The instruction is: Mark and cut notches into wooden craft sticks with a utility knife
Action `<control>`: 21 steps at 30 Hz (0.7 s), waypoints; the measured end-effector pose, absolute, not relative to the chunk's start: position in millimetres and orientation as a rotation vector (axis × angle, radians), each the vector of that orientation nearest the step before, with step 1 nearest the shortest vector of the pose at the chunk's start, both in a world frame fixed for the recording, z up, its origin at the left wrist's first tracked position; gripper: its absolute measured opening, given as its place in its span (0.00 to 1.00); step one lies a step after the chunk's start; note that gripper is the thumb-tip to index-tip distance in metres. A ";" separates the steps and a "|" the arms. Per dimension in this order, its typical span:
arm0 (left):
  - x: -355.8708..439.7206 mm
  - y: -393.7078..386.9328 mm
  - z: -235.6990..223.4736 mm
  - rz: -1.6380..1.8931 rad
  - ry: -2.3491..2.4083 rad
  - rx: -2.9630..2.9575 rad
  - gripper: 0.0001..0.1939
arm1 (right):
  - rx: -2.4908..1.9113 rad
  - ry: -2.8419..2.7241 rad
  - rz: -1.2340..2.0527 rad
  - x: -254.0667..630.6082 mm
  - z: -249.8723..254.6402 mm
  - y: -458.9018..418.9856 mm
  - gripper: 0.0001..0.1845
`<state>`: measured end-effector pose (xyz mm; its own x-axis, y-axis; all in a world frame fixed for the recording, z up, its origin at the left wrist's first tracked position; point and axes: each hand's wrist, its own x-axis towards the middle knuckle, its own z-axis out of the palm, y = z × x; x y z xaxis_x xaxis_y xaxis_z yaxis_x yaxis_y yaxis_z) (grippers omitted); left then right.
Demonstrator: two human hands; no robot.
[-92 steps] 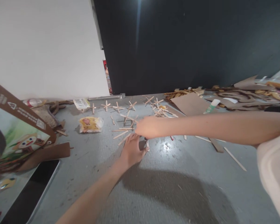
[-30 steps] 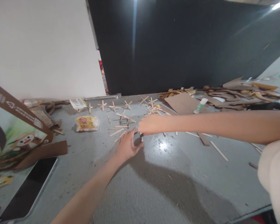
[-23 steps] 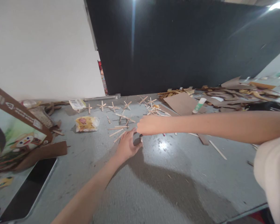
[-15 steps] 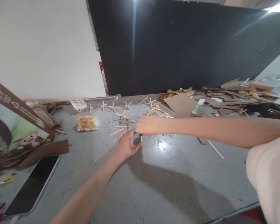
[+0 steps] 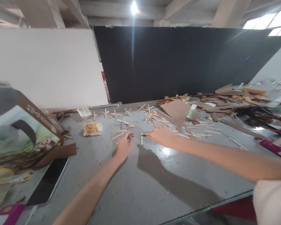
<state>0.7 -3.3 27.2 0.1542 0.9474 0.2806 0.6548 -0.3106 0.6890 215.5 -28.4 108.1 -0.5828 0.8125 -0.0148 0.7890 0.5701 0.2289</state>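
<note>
A slim dark-tipped pen (image 5: 144,135) is held in the right hand (image 5: 160,135), while the left hand (image 5: 125,145) is kept loosely half-curled. Between the two hands, apart from the left, a short wooden stick (image 5: 141,140) is laid flat on the worktop (image 5: 121,193), close by the pen's tip (whether they touch cannot be told). Farther out, crossed sticks (image 5: 105,112), a yellow packet (image 5: 93,128), a green-and-white tube (image 5: 191,112) and a phone (image 5: 48,181) are spread around.

Bright overhead lamp (image 5: 134,8) (streaking downward), glare spot (image 5: 166,151), broad shadow (image 5: 175,176)
</note>
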 end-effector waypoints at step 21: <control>56.6 -6.6 33.1 0.493 1.712 2.058 0.05 | 2.254 3.128 -0.879 246.8 28.1 -60.3 0.22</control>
